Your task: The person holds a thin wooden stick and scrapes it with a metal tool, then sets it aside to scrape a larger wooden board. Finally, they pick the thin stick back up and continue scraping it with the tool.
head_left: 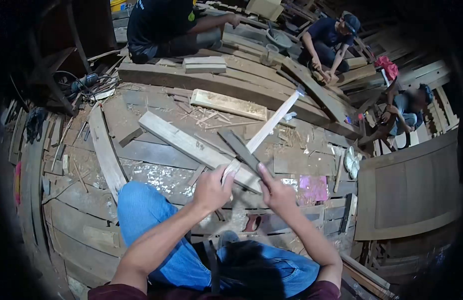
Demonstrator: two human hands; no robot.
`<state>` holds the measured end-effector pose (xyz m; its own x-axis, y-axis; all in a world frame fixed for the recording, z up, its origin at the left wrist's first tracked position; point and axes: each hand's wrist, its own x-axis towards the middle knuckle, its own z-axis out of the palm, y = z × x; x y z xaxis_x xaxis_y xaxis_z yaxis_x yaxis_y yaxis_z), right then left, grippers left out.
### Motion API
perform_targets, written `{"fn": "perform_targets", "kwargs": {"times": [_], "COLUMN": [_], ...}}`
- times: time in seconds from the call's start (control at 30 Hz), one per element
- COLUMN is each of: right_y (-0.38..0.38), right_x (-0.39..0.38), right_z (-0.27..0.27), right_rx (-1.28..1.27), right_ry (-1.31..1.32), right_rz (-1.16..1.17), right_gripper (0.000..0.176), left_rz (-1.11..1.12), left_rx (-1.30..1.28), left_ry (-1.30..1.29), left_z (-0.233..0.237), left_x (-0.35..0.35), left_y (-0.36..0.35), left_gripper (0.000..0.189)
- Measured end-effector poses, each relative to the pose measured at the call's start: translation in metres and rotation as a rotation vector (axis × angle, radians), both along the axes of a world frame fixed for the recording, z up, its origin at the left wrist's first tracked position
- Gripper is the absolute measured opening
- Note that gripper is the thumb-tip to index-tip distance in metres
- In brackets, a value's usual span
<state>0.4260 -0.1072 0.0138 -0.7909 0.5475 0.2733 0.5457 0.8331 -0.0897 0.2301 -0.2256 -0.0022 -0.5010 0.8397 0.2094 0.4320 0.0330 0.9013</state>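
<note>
My left hand (215,190) is closed around the near end of a long pale wooden strip (272,123), which slants away up to the right. In my right hand (280,194) is a long, dark, flat-bladed tool (237,147), its tip pointing up to the left. The blade crosses over the strip just ahead of my left fingers. Beneath both hands lies a thick pale plank (184,141), running diagonally down to the right. My legs, in blue jeans (147,205), are on either side of the work spot.
A squared timber block (229,104) and a long heavy beam (191,82) lie ahead, with shavings around. At left is a curved board (105,147); at right, a panelled wooden door (409,187). A saw handle (252,223) shows near my feet. Several people sit working beyond.
</note>
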Motion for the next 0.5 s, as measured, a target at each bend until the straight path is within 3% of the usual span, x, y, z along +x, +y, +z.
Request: {"fn": "perform_targets", "kwargs": {"times": [0.03,0.13,0.23,0.3,0.33,0.43,0.5], "right_y": [0.008,0.041,0.032,0.012,0.004,0.037,0.058], "right_x": [-0.001,0.0,0.01,0.008,0.009,0.009,0.018], "right_z": [0.008,0.05,0.038,0.005,-0.002,0.021,0.043], "right_rx": [0.053,-0.167,-0.145,-0.021,0.02,-0.041,-0.042], "right_ry": [-0.009,-0.006,0.175,0.109,-0.017,0.101,0.046], "right_rz": [0.006,-0.489,-0.343,-0.057,-0.019,-0.235,-0.408], "right_gripper": [0.059,0.059,0.058,0.056,0.055,0.056,0.057], "left_rz": [-0.001,-0.036,-0.065,-0.017,-0.002,-0.035,-0.073], "left_rx": [0.002,0.016,0.01,0.015,0.002,-0.037,0.0], "left_ry": [0.016,0.027,0.018,-0.018,-0.036,-0.028,0.041], "left_z": [0.001,0.005,-0.002,0.001,0.002,0.012,0.015], "left_x": [0.0,0.003,0.002,-0.002,-0.003,-0.002,0.003], "left_y": [0.003,0.002,-0.003,-0.001,-0.003,-0.004,-0.008], "left_gripper": [0.021,0.019,0.021,0.021,0.021,0.019,0.019]}}
